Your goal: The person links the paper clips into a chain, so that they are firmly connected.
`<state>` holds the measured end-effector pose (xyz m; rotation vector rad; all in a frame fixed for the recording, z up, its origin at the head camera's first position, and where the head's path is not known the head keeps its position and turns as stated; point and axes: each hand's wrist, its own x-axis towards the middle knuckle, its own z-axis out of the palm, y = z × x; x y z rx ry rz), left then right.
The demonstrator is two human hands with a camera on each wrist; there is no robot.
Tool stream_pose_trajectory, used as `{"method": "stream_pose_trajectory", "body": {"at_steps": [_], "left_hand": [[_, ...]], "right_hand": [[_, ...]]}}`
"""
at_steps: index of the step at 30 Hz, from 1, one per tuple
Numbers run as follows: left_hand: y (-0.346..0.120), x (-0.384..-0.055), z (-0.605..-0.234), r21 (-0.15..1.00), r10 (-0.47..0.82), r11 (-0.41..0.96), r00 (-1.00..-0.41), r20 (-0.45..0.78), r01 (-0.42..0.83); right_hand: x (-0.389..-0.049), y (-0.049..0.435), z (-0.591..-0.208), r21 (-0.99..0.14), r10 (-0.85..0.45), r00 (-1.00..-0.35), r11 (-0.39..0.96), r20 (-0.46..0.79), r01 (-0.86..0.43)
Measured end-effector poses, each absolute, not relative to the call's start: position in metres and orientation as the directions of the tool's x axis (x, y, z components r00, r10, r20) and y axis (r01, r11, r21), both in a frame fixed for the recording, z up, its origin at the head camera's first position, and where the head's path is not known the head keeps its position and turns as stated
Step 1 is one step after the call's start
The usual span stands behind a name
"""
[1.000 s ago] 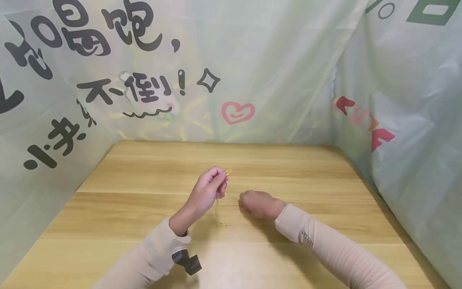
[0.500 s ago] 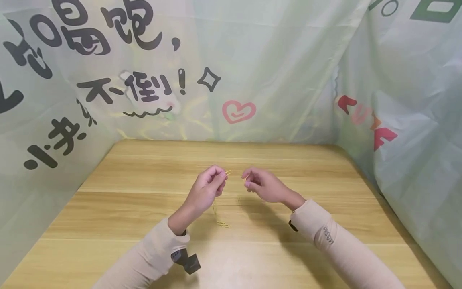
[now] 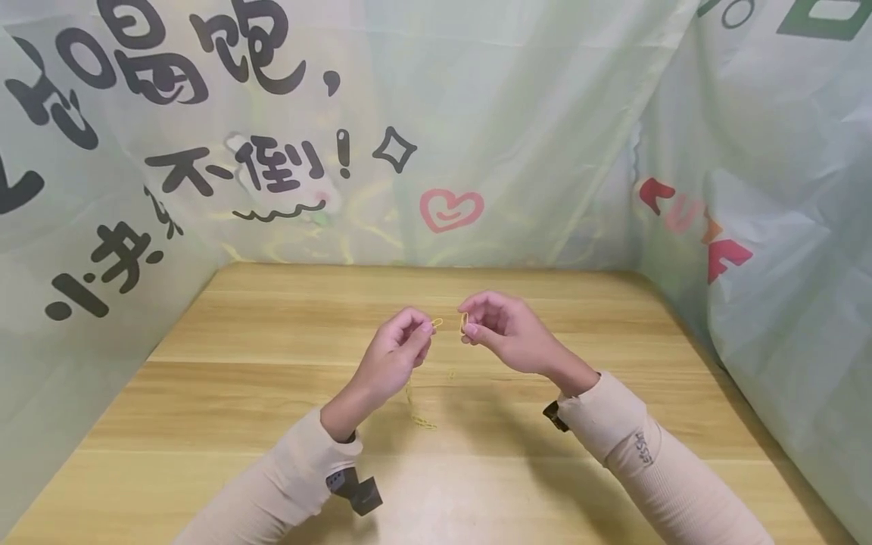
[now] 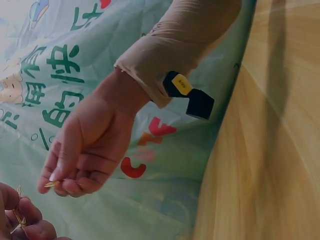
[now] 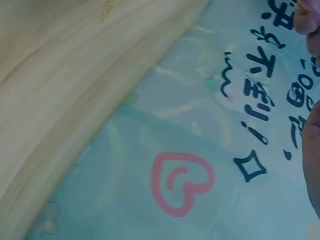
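Note:
My left hand [image 3: 398, 348] pinches a yellow paper clip [image 3: 437, 323] between thumb and forefinger, its looped end poking out to the right. From below that hand a chain of yellow paper clips [image 3: 410, 397] hangs down, and its lower end [image 3: 424, 423] lies along the tabletop. A single yellow paper clip [image 3: 465, 323] is held upright by the thumb and fingers of my right hand [image 3: 511, 333], a short gap from the left hand's clip. The left wrist view shows this right-hand clip [image 4: 51, 184] at the fingertips.
Below and between the hands, a few small yellow clips [image 3: 452, 375] lie on the wooden table [image 3: 272, 424]. Printed cloth [image 3: 531, 136] hangs behind the table and along its sides. Dark wrist cameras [image 3: 354, 490] stick out from the sleeves.
The right hand has risen from the tabletop with a paper clip and come up beside the left hand. The left hand has barely moved, still holding the chain.

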<state>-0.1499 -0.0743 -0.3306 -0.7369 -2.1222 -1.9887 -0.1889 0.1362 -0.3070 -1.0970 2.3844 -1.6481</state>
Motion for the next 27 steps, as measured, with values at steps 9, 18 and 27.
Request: {"method": "stream_pose_trajectory", "body": {"at_steps": [9, 18, 27], "left_hand": [[-0.071, -0.152, -0.331, 0.802, 0.244, 0.144, -0.806, 0.539, 0.58], [-0.069, -0.153, -0.332, 0.784, 0.233, 0.145, -0.791, 0.566, 0.604], [-0.068, -0.154, -0.333, 0.79, 0.239, 0.151, -0.797, 0.554, 0.595]], "right_hand": [[-0.18, 0.134, -0.297, -0.84, -0.548, -0.731, 0.09, 0.406, -0.534], [-0.183, 0.137, -0.297, -0.82, -0.507, -0.687, -0.072, 0.52, -0.568], [-0.185, 0.136, -0.298, -0.739, -0.489, -0.579, -0.243, 0.653, -0.628]]}}
